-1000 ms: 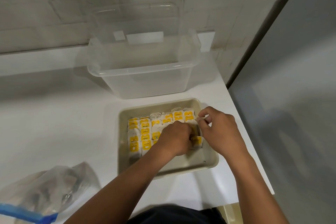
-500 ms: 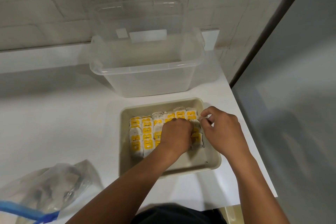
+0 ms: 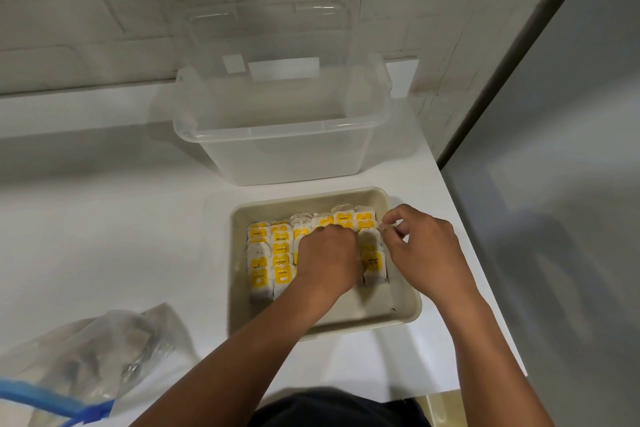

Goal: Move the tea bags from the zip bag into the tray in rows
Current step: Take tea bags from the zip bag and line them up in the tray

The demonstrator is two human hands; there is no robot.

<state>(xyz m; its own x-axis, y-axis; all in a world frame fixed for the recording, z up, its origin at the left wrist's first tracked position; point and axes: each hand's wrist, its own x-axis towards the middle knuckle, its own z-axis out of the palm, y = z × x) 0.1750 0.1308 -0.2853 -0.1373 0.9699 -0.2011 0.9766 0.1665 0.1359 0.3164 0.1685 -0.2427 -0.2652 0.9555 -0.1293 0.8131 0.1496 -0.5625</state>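
Note:
A beige tray (image 3: pixel 405 312) sits on the white table near its right edge. Rows of tea bags (image 3: pixel 273 256) with yellow tags fill its far half. My left hand (image 3: pixel 327 260) lies knuckles-up over the middle rows, fingers curled down onto the bags; what they hold is hidden. My right hand (image 3: pixel 420 246) is at the right-hand row, thumb and forefinger pinching something small and white, a tea bag's string or tag, next to the tea bag marked RELAX (image 3: pixel 373 262). The clear zip bag (image 3: pixel 104 354) with a blue zipper lies crumpled at the lower left.
A clear plastic bin (image 3: pixel 277 135) stands just behind the tray, its lid leaning against the brick wall. The table's right edge (image 3: pixel 485 288) runs close past the tray, with grey floor beyond. Bare white tabletop spreads to the left.
Both hands stay over the tray with only small finger shifts at the right-hand rows. The view has tilted slightly.

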